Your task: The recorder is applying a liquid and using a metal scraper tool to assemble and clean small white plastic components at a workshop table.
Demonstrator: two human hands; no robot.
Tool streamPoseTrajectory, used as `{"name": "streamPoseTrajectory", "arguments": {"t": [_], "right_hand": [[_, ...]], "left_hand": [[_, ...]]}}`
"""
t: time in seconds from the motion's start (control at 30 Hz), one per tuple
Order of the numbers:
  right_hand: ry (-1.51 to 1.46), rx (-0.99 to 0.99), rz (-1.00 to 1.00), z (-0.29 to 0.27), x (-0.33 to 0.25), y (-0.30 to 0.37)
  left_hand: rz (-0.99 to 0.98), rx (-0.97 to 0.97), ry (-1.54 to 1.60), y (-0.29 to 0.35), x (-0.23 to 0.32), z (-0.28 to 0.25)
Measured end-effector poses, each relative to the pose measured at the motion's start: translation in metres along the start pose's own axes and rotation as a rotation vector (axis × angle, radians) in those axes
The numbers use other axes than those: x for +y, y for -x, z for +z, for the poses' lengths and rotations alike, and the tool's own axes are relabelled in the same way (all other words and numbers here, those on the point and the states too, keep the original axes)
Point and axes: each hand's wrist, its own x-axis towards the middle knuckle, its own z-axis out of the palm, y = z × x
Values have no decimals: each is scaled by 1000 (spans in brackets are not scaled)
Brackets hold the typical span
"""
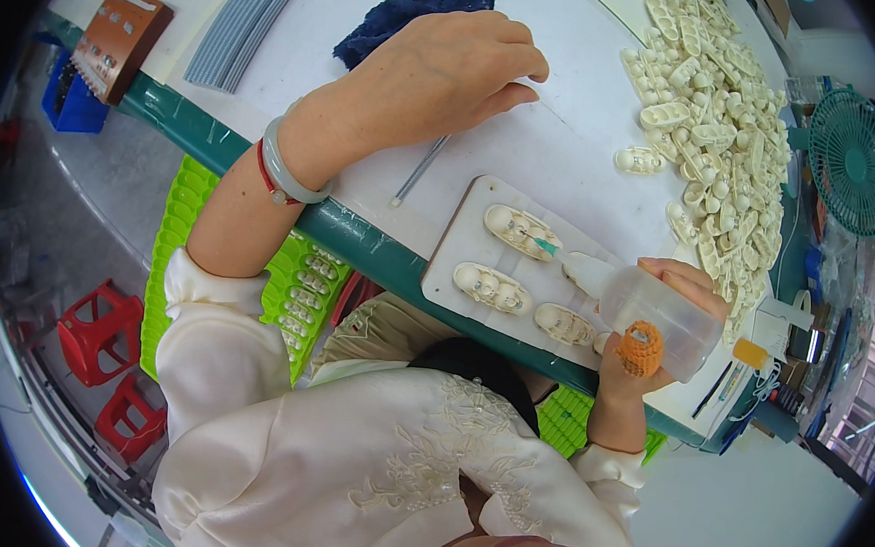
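Note:
My right hand point(664, 373) is wrapped round a translucent squeeze bottle point(661, 312), tilted so its green needle tip point(544, 246) meets a cream oval plastic piece point(509, 221). An orange ribbed finger cot point(641, 348) covers one of its digits. That piece lies on a pale board point(448, 264) with several others like it; the bottle hides part of the board. My left hand point(470, 70) reaches over the table beside a dark blue cloth point(413, 11), fingers curled and thumb close to the index finger. Anything between them is too small to make out. A thin silver rod point(421, 170) shows below that wrist.
A large heap of cream pieces point(716, 140) covers the table's right side. At the far left lie grey rods point(242, 26) and a brown block point(121, 39). Green trays point(191, 208) jut below the table's green edge point(359, 239). A green fan point(853, 161) stands right.

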Motion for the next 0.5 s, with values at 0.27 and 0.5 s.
{"name": "streamPoseTrajectory", "arguments": {"t": [0.27, 0.5], "right_hand": [[248, 166, 126, -30, 3, 15], [-13, 131, 21, -18, 10, 20]], "left_hand": [[26, 20, -6, -2, -2, 0], [7, -35, -2, -2, -1, -4]]}}
